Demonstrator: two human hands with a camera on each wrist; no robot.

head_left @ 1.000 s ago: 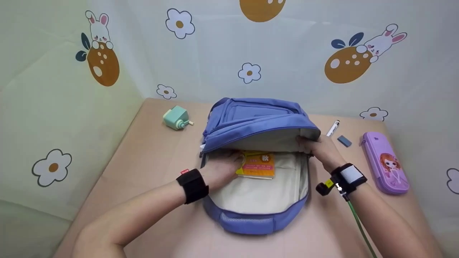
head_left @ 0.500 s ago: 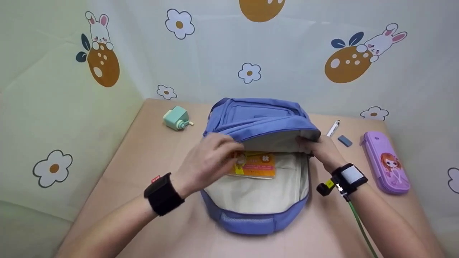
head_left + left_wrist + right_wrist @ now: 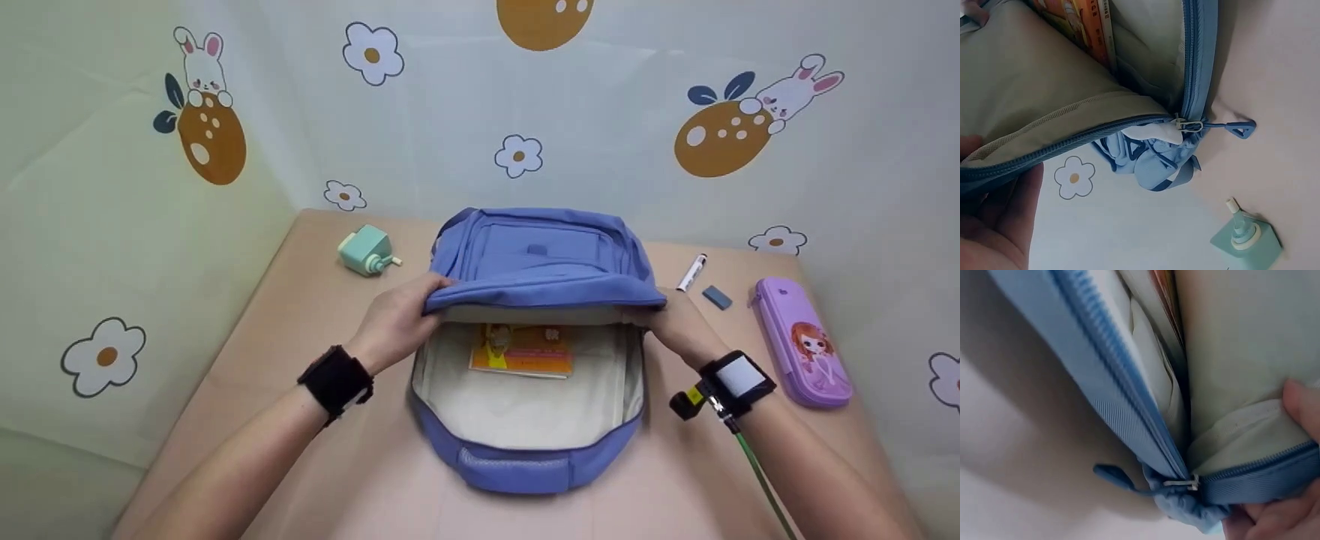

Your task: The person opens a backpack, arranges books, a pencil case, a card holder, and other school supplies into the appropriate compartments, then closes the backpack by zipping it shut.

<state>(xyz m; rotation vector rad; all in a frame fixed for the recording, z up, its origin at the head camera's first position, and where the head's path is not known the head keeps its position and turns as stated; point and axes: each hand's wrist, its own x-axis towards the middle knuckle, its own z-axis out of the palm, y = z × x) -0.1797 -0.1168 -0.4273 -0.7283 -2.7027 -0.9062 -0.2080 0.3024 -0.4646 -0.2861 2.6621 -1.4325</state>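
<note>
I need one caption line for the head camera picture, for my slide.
Both hands, left hand and right hand, grip the flap of an open blue backpack with an orange book inside.

Orange picture book (image 3: 523, 349) inside the open blue fabric backpack (image 3: 536, 259): top edge hidden under the lifted front flap, cover print too small to read. Left hand (image 3: 397, 322) fingertips tucked under the flap rim, out of sight; the left wrist view cuts the hand off at the frame corner. Right hand (image 3: 675, 324) fingers hidden behind the flap's right corner; the right wrist view shows only fingertips (image 3: 1303, 402) at the frame edge. Both forearms run off the bottom of the head view.
</note>
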